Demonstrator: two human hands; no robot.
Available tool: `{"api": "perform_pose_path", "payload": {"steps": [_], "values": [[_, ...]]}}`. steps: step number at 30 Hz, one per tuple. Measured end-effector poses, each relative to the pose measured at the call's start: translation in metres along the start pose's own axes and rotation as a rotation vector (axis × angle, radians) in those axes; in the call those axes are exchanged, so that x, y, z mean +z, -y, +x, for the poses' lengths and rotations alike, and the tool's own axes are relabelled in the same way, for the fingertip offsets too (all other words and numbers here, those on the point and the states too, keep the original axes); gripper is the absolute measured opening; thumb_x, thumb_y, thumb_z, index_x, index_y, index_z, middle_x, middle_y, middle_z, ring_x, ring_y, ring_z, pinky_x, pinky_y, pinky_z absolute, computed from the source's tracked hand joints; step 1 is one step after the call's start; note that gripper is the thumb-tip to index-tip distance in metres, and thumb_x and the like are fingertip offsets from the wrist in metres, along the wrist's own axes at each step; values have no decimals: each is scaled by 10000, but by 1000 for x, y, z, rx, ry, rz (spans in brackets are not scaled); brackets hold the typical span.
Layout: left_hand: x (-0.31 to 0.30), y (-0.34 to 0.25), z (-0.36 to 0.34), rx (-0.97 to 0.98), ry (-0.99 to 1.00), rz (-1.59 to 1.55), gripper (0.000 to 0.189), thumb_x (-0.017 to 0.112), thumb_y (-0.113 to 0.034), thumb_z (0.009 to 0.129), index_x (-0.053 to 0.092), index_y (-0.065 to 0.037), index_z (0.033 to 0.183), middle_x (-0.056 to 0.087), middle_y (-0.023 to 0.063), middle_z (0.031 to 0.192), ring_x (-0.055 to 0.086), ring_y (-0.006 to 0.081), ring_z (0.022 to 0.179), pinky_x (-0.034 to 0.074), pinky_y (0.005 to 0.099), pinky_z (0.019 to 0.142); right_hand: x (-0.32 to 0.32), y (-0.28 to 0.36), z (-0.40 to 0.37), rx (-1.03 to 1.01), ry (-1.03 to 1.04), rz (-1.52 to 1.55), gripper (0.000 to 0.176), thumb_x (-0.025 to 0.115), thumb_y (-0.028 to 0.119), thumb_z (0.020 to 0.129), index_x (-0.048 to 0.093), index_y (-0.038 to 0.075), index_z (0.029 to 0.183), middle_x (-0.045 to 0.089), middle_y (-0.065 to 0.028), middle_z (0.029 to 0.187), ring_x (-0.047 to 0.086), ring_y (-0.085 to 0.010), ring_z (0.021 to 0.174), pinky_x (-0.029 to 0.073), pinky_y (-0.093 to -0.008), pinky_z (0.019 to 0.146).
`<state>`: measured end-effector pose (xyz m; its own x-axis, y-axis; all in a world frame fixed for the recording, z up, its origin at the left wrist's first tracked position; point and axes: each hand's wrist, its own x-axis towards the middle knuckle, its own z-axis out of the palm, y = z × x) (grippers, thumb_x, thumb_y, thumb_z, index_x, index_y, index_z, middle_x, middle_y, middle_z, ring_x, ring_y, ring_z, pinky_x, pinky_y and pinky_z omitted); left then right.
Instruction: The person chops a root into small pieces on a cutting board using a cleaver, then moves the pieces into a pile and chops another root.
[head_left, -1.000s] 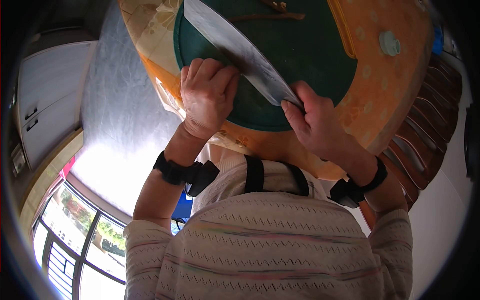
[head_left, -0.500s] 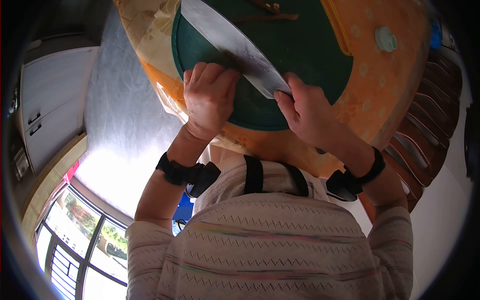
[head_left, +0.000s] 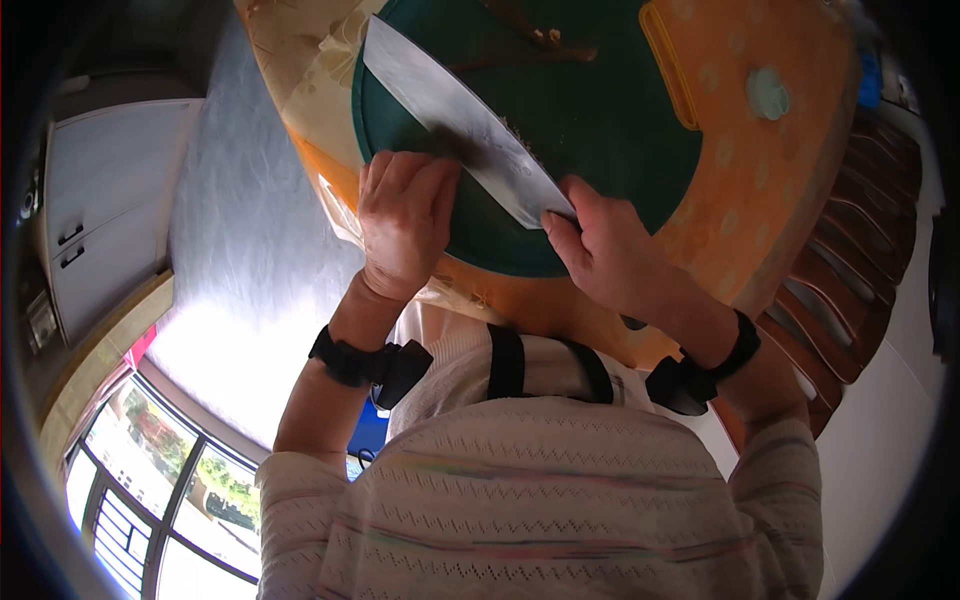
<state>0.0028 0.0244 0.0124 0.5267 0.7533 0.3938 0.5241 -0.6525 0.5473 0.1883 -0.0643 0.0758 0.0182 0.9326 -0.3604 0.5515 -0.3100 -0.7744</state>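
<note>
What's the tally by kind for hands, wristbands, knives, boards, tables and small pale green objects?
Hands: 2 (left hand, right hand)
Wristbands: 2 (left wristband, right wristband)
Knife: 1
Board: 1
Table: 1
Pale green object: 1
Total: 8

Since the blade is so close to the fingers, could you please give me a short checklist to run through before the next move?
1. Right hand gripping the knife: ok, thumb and fingers are closed at its near end.
2. Left hand fingertips clear of the blade: cannot tell, they are curled under beside it.
3. Left hand steadying a piece: cannot tell, nothing shows in its grip.
4. Board beneath the blade: ok.
5. Board free of loose bits: not ok, brown sticks and crumbs lie beyond the blade.
6. Pale cap off the board: ok, it is on the tablecloth.
</note>
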Motion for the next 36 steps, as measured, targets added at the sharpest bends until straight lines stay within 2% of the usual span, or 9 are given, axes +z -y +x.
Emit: {"api": "perform_pose_path", "payload": {"steps": [8, 15, 17, 21, 23, 28, 33, 35, 36], "values": [[-6, 5, 35, 53, 55, -1, 141, 669, 38, 711, 655, -32, 833, 614, 92, 820, 581, 275, 760, 474, 356, 697, -29, -11, -28, 113, -99, 14, 139, 531, 131, 915, 467, 7, 906, 507, -152, 567, 528, -299, 476, 388, -372, 464], [17, 8, 101, 220, 48, 110, 156, 654, 6, 722, 654, -78, 853, 592, 80, 813, 556, 289, 788, 463, 390, 696, -37, -45, -68, 207, -275, 47, 117, 526, 119, 908, 485, 10, 899, 514, -158, 609, 530, -261, 515, 380, -363, 484], [27, 6, 115, 249, 54, 142, 143, 654, -32, 733, 668, -106, 855, 603, 51, 831, 561, 276, 806, 467, 386, 717, -37, -52, -76, 301, -350, 147, 109, 525, 116, 904, 495, 11, 901, 512, -159, 607, 530, -279, 518, 380, -368, 488], [42, -5, 124, 288, 129, 145, 134, 664, -65, 726, 679, -123, 846, 615, 29, 848, 570, 263, 836, 472, 376, 742, -36, -66, -88, 278, -421, 133, 114, 523, 120, 901, 503, 8, 910, 526, -173, 622, 550, -320, 548, 392, -383, 503], [50, -7, 122, 263, 262, 217, 129, 678, -88, 713, 685, -123, 838, 624, 23, 856, 576, 255, 857, 473, 367, 761, -37, -67, -87, 290, -409, 93, 125, 523, 122, 895, 512, 3, 932, 546, -196, 648, 569, -365, 592, 407, -406, 521], [57, -5, 117, 228, 269, 168, 138, 678, -82, 712, 683, -111, 847, 627, 36, 862, 587, 260, 854, 489, 371, 735, -40, -63, -83, 302, -374, 89, 139, 518, 125, 895, 516, -3, 948, 560, -219, 675, 575, -403, 636, 416, -428, 539], [28, -7, 105, 210, 221, 60, 158, 653, -54, 744, 680, -96, 894, 625, 72, 853, 605, 271, 801, 499, 354, 691, -41, -71, -82, 257, -375, 93, 152, 516, 127, 898, 510, -14, 953, 562, -232, 683, 578, -421, 660, 420, -440, 552], [9, -9, 93, 42, 274, -61, 147, 622, -64, 819, 671, -59, 958, 640, 77, 830, 621, 211, 736, 490, 303, 678, -39, -78, -82, 131, -432, 59, 169, 519, 131, 899, 505, -26, 961, 567, -242, 699, 583, -427, 676, 425, -443, 559], [1, -9, 85, 38, 274, -58, 147, 622, -64, 819, 671, -59, 958, 640, 77, 830, 621, 211, 736, 490, 303, 678, -40, -78, -83, 129, -427, 62, 169, 519, 131, 899, 505, -26, 961, 567, -242, 699, 583, -427, 676, 425, -443, 559]]}}
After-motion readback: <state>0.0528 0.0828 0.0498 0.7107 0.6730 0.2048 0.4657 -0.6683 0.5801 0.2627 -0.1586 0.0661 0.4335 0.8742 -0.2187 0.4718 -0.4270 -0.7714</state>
